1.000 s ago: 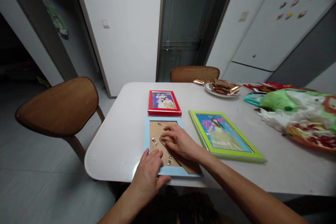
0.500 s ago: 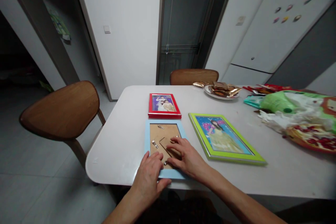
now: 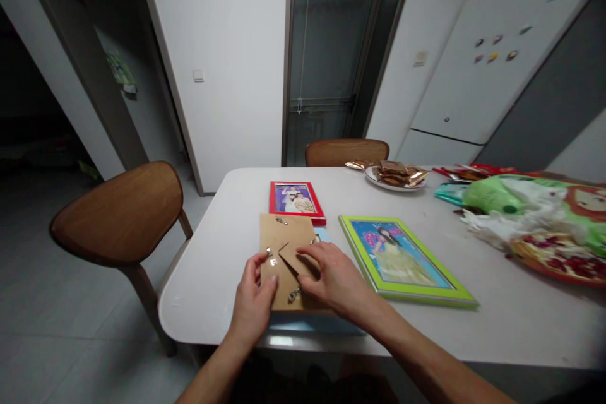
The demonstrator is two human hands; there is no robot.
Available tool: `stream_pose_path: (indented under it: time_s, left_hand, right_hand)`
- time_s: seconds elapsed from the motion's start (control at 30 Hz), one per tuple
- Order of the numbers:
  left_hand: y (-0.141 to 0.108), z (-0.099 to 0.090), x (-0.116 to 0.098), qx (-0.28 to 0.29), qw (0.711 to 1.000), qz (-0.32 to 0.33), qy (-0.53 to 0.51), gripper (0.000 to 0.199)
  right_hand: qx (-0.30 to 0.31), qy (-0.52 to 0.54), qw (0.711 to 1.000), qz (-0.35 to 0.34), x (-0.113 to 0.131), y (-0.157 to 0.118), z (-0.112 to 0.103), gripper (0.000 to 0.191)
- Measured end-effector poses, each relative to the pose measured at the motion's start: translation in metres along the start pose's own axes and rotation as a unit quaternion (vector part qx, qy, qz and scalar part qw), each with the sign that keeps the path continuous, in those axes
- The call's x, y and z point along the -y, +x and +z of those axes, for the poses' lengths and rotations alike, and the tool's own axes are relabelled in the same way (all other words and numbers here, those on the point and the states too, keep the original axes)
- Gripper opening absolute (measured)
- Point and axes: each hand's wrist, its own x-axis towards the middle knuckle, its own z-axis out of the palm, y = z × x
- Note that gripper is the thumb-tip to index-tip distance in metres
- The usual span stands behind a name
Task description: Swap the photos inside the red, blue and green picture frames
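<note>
A brown backing board (image 3: 284, 233) with small metal clips and a cut stand flap is lifted above a light blue picture frame (image 3: 312, 323). My left hand (image 3: 254, 293) grips the board's left edge, thumb on its face. My right hand (image 3: 331, 271) pinches at the flap on the board's right side; the fingertips partly hide the flap. Most of the blue frame lies hidden under the board. Just beyond stands a red picture frame (image 3: 296, 201) with a photo, lying flat. To the right lies a lime green picture frame (image 3: 407, 259), its photo facing up.
A plate (image 3: 395, 186) of gold-wrapped packets is at the back of the white table (image 3: 208, 265). Green and white plastic bags (image 3: 502, 196) and a dish of red and cream pieces (image 3: 563, 249) sit at the right. Wooden chairs (image 3: 118, 214) stand left and behind.
The backing board has come up out of the blue frame, raised by both hands. My left hand has shifted from the frame's lower edge to the board's left edge. The camera view has tilted up slightly.
</note>
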Motion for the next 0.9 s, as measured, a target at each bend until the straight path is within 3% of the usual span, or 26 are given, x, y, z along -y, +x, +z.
stream_pose_path:
  time_s: [0.1, 0.17, 0.33, 0.47, 0.6, 0.7, 0.77, 0.9]
  left_hand:
    - [0.008, -0.021, -0.009, -0.037, 0.992, -0.059, -0.106, 0.037]
    - [0.009, -0.044, -0.010, -0.068, 0.988, -0.084, -0.109, 0.041]
    - [0.007, -0.098, 0.002, -0.108, 0.980, -0.152, -0.063, 0.045]
    - [0.009, -0.113, 0.016, -0.119, 0.979, -0.149, 0.073, 0.041]
    - [0.011, -0.115, 0.025, -0.126, 0.944, -0.075, 0.295, 0.034]
    - [0.012, -0.107, 0.025, -0.127, 0.902, 0.014, 0.411, 0.035]
    - [0.011, -0.091, 0.020, -0.125, 0.894, 0.065, 0.427, 0.036]
    - [0.003, -0.029, -0.002, -0.041, 0.927, 0.131, 0.350, 0.036]
  right_hand:
    - [-0.014, 0.047, 0.998, -0.037, 0.004, 0.002, -0.002, 0.031]
    - [-0.022, 0.036, 0.999, -0.009, -0.008, 0.003, -0.001, 0.031]
    - [0.008, -0.093, 0.989, 0.117, -0.058, -0.002, 0.012, 0.039]
    - [0.050, -0.126, 0.980, 0.149, -0.076, -0.007, 0.024, 0.047]
    - [0.023, -0.085, 0.983, 0.164, -0.080, -0.005, 0.025, 0.051]
    - [0.001, 0.042, 0.969, 0.243, -0.080, -0.002, 0.017, 0.054]
    - [0.001, 0.196, 0.934, 0.298, -0.076, -0.001, 0.009, 0.059]
    - [0.013, 0.459, 0.827, 0.325, -0.057, -0.004, -0.006, 0.071]
